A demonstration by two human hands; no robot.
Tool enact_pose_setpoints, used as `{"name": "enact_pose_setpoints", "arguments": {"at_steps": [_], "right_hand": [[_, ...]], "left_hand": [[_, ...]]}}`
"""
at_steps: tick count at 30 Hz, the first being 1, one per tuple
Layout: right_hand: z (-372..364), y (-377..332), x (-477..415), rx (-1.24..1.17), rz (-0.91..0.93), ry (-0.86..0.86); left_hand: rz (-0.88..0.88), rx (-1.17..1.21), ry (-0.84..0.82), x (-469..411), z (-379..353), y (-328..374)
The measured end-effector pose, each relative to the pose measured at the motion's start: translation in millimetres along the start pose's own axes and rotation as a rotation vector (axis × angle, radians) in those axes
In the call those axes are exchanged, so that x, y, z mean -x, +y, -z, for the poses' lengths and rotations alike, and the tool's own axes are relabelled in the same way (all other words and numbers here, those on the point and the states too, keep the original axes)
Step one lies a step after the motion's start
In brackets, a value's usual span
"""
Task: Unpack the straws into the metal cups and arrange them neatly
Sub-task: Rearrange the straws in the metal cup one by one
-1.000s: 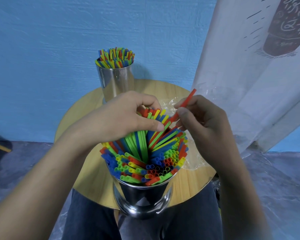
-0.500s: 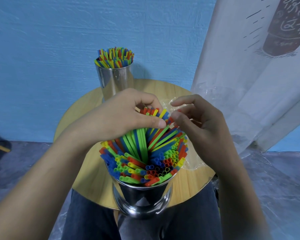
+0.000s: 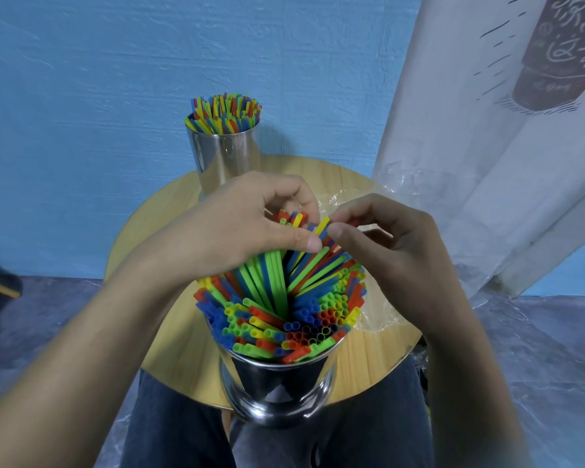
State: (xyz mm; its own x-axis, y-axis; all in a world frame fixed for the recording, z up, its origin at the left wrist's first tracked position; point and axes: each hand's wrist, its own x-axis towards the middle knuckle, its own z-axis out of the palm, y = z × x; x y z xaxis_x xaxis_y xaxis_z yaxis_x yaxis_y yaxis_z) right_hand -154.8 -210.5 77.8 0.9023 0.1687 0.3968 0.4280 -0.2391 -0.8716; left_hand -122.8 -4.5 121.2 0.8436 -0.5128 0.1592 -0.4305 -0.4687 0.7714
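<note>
straws (image 3: 277, 285) light, bendy, slick, I judge | left grip (image 3: 244, 231) clasps the bunch, frame centre | right grip (image 3: 392, 244) pinches yellow straw (image 3: 322, 226) tip | take near tops, softly

Single head-worn view, facing forward-down, close over round table (image 3: 368, 359).

A shiny metal cup (image 3: 279, 386) at six o'clock on a round wooden table (image 3: 169, 332) brims with multicoloured plastic straws (image 3: 277, 315). The left hand (image 3: 244, 228) grips a bunch; the right hand (image 3: 385, 238) pinches one yellow straw (image 3: 321, 226). A second filled metal cup (image 3: 223, 157) stands at twelve o'clock.
</note>
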Motion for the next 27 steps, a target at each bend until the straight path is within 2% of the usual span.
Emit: {"name": "enact_pose_setpoints", "arguments": {"at_steps": [8,21,27], "right_hand": [[0.6,-1.9,1.4,0.001,-0.001,0.004],[-4.2,-5.9,1.4,-0.056,0.05,0.079],[-3.5,-1.3,0.9,-0.055,-0.023,-0.039]], "left_hand": [[-0.06,-0.01,0.079,-0.3,4.0,-5.9],[-0.142,-0.047,0.068,0.3,4.6,2.5],[-0.139,0.049,0.067,-2.5,6.2,0.6]]}}
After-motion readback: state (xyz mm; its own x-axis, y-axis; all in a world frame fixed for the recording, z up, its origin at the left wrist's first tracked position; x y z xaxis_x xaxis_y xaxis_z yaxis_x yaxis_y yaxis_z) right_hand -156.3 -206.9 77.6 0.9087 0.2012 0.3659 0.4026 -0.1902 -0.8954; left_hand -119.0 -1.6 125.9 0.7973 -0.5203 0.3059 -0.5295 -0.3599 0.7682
